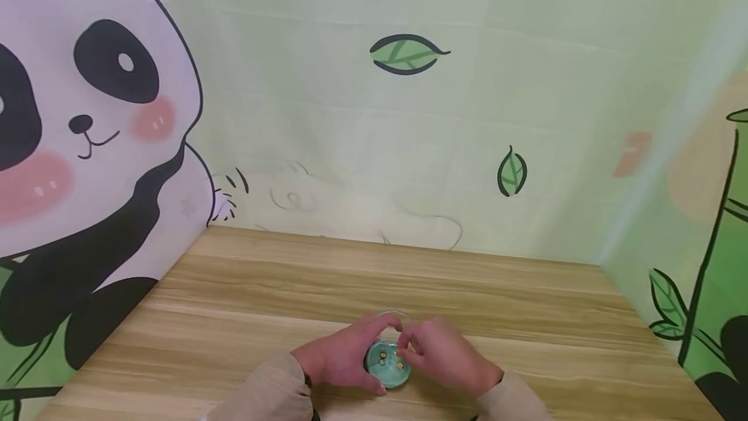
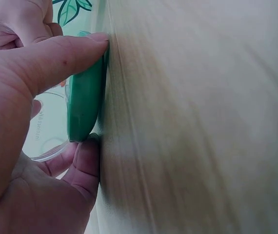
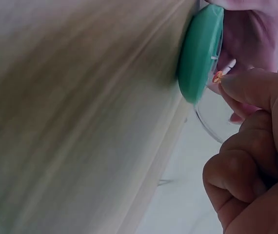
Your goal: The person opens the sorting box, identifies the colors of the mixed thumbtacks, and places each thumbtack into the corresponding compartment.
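Note:
A small round green case (image 1: 390, 379) sits on the wooden table, its clear lid (image 2: 46, 129) raised at the far side. Several tiny gold pieces (image 1: 382, 356) lie in its compartments. My left hand (image 1: 346, 355) grips the case from the left, thumb at the near edge and fingers round the far side; the left wrist view shows the green side wall (image 2: 85, 100) between them. Over the right part of the case, my right hand (image 1: 441, 357) pinches a tiny orange-gold piece (image 3: 218, 77) between thumb and forefinger. Its exact kind is too small to tell.
The wood-grain table (image 1: 245, 278) stretches out around the case. Behind it hangs a pale green backdrop (image 1: 327, 115) with printed leaves, and a large printed panda (image 1: 99, 180) covers the left side. Beige sleeves (image 1: 263, 388) cover both forearms.

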Demonstrator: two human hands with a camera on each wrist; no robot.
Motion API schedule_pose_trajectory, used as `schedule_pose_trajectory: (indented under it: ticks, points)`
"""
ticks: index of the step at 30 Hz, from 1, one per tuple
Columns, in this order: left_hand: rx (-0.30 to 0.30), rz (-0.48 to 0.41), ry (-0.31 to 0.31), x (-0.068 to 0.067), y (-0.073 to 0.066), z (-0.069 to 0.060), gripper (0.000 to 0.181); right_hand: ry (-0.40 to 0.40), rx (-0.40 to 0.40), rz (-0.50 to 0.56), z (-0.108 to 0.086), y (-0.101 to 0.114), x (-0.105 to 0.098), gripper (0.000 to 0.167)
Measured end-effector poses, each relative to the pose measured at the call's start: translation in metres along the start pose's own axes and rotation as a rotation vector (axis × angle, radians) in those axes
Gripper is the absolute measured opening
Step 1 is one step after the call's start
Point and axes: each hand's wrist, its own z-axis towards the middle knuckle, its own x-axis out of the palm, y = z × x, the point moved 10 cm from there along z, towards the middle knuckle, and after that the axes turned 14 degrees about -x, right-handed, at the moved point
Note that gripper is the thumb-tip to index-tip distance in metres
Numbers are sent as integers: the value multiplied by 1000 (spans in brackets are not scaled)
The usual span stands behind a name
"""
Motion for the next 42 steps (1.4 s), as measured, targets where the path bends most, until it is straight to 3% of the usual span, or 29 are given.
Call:
schedule_pose_trajectory:
  ticks: [6,18,22,27,31,34,38,42]
  points:
    - [1,-3,7,1,0,1,89,-3,-48,-41,4,5,4,4]
    - [34,5,-6,2,-2,1,87,7,-56,-120,7,4,6,6]
    - [29,1,-2,2,-2,2,87,5,-55,-105,8,4,6,4]
    - [3,-9,5,2,1,1,87,-12,39,13,1,-7,4,7]
    - [-30,-9,13,3,2,1,87,-95,140,91,-8,-20,-11,11]
    - [-38,-1,15,3,3,1,87,-217,172,136,-10,-25,-26,11]
    - [-29,8,16,2,2,1,86,-368,151,183,-8,-28,-41,2]
    - [-15,13,12,2,2,1,85,-374,105,182,-3,-30,-38,11]
